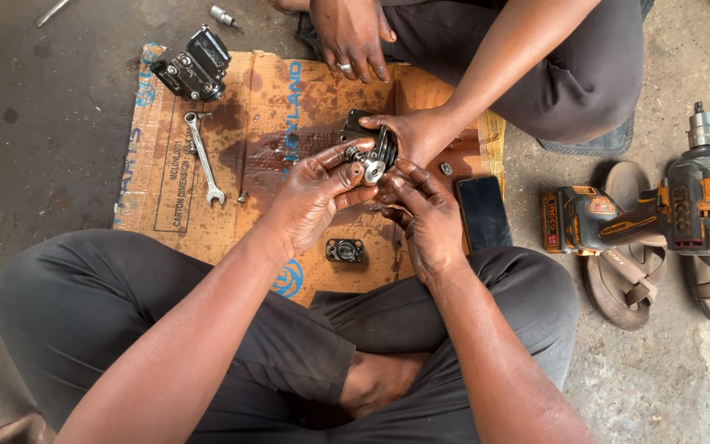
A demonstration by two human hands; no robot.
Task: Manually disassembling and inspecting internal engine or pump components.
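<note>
Four hands crowd one small black metal part (375,144), held just above the middle of the oil-stained cardboard sheet (248,107) on the concrete floor (43,164). Your crossed legs take up the near edge of that sheet, and the co-worker's knee sits at its far right corner. Off to the right, on bare floor, an orange and black impact wrench (659,214) lies across a pair of brown sandals (630,279). At the sheet's top left edge sits a black housing (195,66). Your left hand (314,193) has its fingers closed on the silver fitting (371,168) at the part's front; your right hand (425,218) reaches in from below, fingers (396,177) touching the same part, and you can't tell whether they grip. The co-worker's hand (417,131) steadies it from behind. A dark phone (484,211) lies just right of your wrist. Open cardboard remains left of centre, between the spanner (204,158) and your hands. A small black plate (345,250) rests near your knee.
</note>
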